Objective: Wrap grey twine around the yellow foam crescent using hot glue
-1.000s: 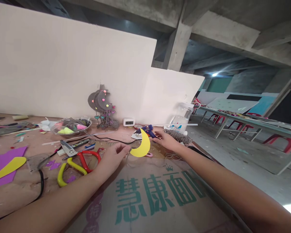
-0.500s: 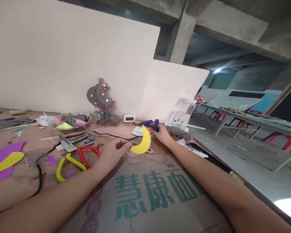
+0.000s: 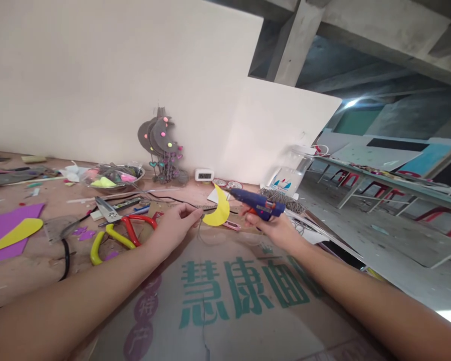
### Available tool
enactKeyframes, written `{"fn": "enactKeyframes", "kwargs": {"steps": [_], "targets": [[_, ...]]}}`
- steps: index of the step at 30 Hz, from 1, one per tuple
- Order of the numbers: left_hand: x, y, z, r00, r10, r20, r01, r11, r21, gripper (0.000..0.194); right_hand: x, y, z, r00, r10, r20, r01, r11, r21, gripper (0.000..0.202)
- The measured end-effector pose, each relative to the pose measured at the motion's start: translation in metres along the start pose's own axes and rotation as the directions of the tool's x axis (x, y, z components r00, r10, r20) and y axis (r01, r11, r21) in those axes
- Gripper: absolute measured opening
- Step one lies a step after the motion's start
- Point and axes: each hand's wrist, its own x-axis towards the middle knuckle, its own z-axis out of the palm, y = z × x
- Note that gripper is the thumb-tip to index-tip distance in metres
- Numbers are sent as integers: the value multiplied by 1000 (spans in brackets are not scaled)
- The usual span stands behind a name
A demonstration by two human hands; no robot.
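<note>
Between its thumb and fingers my left hand (image 3: 180, 223) pinches the lower left tip of a yellow crescent moon cutout (image 3: 220, 210). My right hand (image 3: 272, 228) is wrapped round a blue glue gun (image 3: 258, 203), whose nozzle points left toward the crescent, a small gap apart from it. Both hands are above the far edge of a cardboard sheet (image 3: 248, 321) printed with green characters. Behind the crescent lie a small white piece (image 3: 212, 195) and a pink cutter (image 3: 232, 225).
Scissors with red and yellow handles (image 3: 130, 233) lie left of my left hand. Farther back stand a bowl of pompoms (image 3: 113, 186), a grey moon ornament (image 3: 161, 145), a white clock (image 3: 204, 174) and a clear container (image 3: 285, 175). Purple sheets (image 3: 7, 245) are at far left.
My right hand has lifted the glue gun and brought it nearer, turning its nozzle toward the crescent. The left hand still holds the crescent, and the camera view has shifted slightly.
</note>
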Motion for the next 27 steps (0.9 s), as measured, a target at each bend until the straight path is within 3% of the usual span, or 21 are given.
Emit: {"fn": "enactKeyframes", "kwargs": {"steps": [6,10,17,27], "targets": [[2,-2,-1,999,-2,44,3,1000,-30,31,-19,-4,21,997,51,50,-45,991,-126,23],[2,0,0,999,-8,44,9,1000,-17,31,-21,-9,22,994,55,95,-42,990,-136,24],[1,0,0,998,-54,22,53,997,55,30,-21,-8,23,996,75,55,-63,981,-181,26],[1,-2,2,1000,-18,4,18,999,44,30,-20,-2,26,995,92,39,-84,983,-162,25]]}}
